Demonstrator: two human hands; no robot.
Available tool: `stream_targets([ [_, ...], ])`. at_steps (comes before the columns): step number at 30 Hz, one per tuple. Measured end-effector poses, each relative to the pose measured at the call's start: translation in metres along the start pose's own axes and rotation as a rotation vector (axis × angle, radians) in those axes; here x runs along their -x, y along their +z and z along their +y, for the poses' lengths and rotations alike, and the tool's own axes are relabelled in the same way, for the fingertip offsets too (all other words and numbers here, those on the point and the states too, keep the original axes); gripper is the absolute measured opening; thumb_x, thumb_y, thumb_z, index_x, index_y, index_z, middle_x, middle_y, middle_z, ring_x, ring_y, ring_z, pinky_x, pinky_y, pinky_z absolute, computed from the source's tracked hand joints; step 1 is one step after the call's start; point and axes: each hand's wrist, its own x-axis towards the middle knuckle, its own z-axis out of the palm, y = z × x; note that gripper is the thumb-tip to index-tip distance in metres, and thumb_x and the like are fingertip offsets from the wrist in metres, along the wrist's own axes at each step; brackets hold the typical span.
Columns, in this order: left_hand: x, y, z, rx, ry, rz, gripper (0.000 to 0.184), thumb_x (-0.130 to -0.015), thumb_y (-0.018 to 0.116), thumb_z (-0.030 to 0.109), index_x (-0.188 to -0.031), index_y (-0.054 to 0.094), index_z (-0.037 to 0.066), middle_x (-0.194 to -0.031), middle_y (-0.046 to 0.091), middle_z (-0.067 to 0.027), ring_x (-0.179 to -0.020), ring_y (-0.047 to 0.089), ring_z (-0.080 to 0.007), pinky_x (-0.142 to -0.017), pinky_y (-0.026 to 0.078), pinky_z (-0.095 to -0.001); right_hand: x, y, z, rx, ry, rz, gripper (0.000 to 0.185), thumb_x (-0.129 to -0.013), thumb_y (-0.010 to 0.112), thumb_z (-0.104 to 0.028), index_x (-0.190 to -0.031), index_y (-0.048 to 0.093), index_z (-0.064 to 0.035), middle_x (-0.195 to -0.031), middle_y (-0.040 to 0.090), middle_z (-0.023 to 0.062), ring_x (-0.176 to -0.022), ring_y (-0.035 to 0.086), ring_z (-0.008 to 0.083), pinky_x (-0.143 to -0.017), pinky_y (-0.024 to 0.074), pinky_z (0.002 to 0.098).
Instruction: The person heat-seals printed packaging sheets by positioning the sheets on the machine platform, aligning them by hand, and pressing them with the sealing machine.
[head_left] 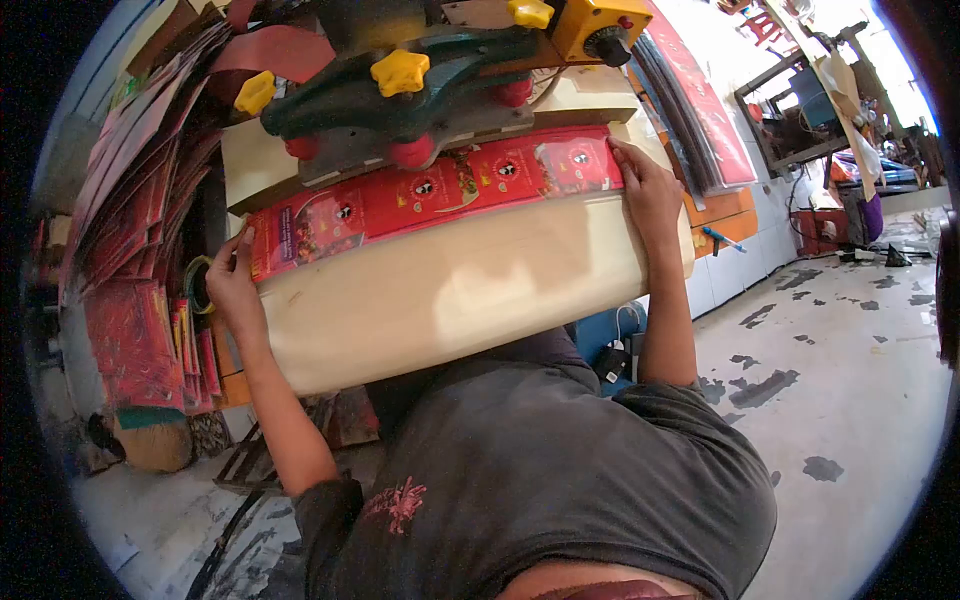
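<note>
A long red printed sheet (pixel 430 195) lies along a cream padded surface (pixel 440 290), just in front of a dark green machine frame (pixel 450 75) with yellow star knobs (pixel 400 72) and red round feet. My left hand (pixel 236 285) pinches the sheet's left end between thumb and fingers. At the opposite end, my right hand (pixel 650 190) holds the right edge, fingers on top near the corner. The sheet's far edge runs close to the machine's metal bar.
Stacks of red printed sheets (pixel 150 200) stand at the left, near a roll of tape (pixel 199 285). More red sheets (pixel 705 120) lie at the right, by a blue pen (pixel 724 239). A yellow box with a dial (pixel 600 30) sits at the top.
</note>
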Motion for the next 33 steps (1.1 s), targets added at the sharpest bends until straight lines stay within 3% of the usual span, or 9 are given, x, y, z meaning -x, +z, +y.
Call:
stream_targets([
  [2,0.001,0.001,-0.002,0.025,-0.006,0.015,0.039,-0.097,0.07,0.035,-0.112,0.076,-0.001,-0.082,0.067,-0.0102,-0.077,0.055,-0.0148,-0.076,0.046,-0.031,0.0,0.001,0.0,0.034,0.002,-0.01,0.028,-0.099,0.062,-0.028,-0.125,0.072,-0.0283,-0.099,0.077,0.0056,-0.09,0.074,0.0246,-0.074,0.0544,0.0373],
  [7,-0.002,0.003,-0.01,0.067,0.036,0.031,0.04,-0.097,0.071,0.035,-0.113,0.076,-0.001,-0.079,0.064,-0.0085,-0.074,0.053,-0.0149,-0.074,0.045,-0.0313,0.0,-0.003,-0.008,0.001,0.035,-0.014,0.026,-0.1,0.059,-0.035,-0.118,0.075,-0.0262,-0.102,0.076,0.0099,-0.094,0.073,0.0309,-0.08,0.0544,0.0416],
  [13,-0.002,0.001,-0.007,-0.06,-0.008,0.007,0.043,-0.096,0.072,0.038,-0.114,0.075,-0.002,-0.088,0.071,-0.0135,-0.081,0.059,-0.0153,-0.079,0.048,-0.0318,0.0,-0.004,-0.005,0.018,0.039,-0.018,0.026,-0.099,0.059,-0.035,-0.118,0.075,-0.0261,-0.104,0.076,0.0091,-0.096,0.073,0.0296,-0.082,0.0547,0.0401],
  [15,-0.006,0.006,-0.021,0.182,0.032,0.006,0.046,-0.095,0.073,0.039,-0.113,0.074,-0.003,-0.091,0.073,-0.0168,-0.083,0.061,-0.0157,-0.081,0.049,-0.0326,0.0,-0.002,-0.004,0.008,0.039,-0.027,0.027,-0.099,0.059,-0.034,-0.119,0.075,-0.0257,-0.104,0.076,0.0093,-0.096,0.073,0.0296,-0.082,0.0548,0.0396],
  [18,-0.01,-0.001,-0.033,-0.02,0.087,-0.013,0.044,-0.096,0.072,0.035,-0.114,0.073,-0.005,-0.094,0.075,-0.0153,-0.086,0.065,-0.0164,-0.085,0.05,-0.0326,-0.001,0.005,0.007,-0.044,0.032,-0.028,0.03,-0.101,0.058,-0.029,-0.127,0.071,-0.0212,-0.109,0.075,0.0121,-0.101,0.073,0.0282,-0.087,0.0541,0.0366],
  [22,-0.006,0.0,-0.026,-0.031,0.061,0.031,0.044,-0.094,0.073,0.04,-0.11,0.075,-0.001,-0.093,0.073,-0.0229,-0.081,0.068,-0.0221,-0.079,0.051,-0.0341,-0.002,-0.001,-0.006,-0.076,-0.01,-0.04,0.031,-0.102,0.055,-0.033,-0.124,0.072,-0.0185,-0.113,0.073,0.0154,-0.107,0.071,0.0322,-0.092,0.0528,0.0403],
  [23,0.002,-0.004,0.008,-0.148,-0.024,0.037,0.044,-0.092,0.074,0.042,-0.107,0.076,0.001,-0.086,0.072,-0.0233,-0.077,0.069,-0.0235,-0.074,0.051,-0.0349,-0.002,-0.004,-0.009,-0.046,-0.009,-0.06,0.032,-0.103,0.054,-0.033,-0.125,0.071,-0.0175,-0.114,0.072,0.0162,-0.109,0.07,0.0322,-0.093,0.0524,0.0399],
  [28,-0.001,-0.001,-0.007,-0.037,0.014,0.056,0.039,-0.092,0.074,0.039,-0.105,0.077,0.003,-0.08,0.071,-0.0202,-0.07,0.068,-0.0278,-0.069,0.05,-0.0366,0.0,-0.006,-0.016,-0.024,0.011,-0.074,0.034,-0.104,0.052,-0.036,-0.127,0.07,-0.0195,-0.115,0.073,0.0159,-0.109,0.07,0.0329,-0.092,0.0523,0.0406],
  [33,-0.005,0.003,-0.018,-0.015,0.048,0.086,0.034,-0.092,0.074,0.035,-0.107,0.078,0.005,-0.078,0.072,-0.0172,-0.066,0.065,-0.0228,-0.065,0.049,-0.0345,-0.004,-0.003,-0.011,0.0,-0.015,-0.084,0.033,-0.103,0.054,-0.034,-0.127,0.071,-0.0187,-0.116,0.073,0.014,-0.109,0.07,0.0301,-0.093,0.0524,0.0389],
])
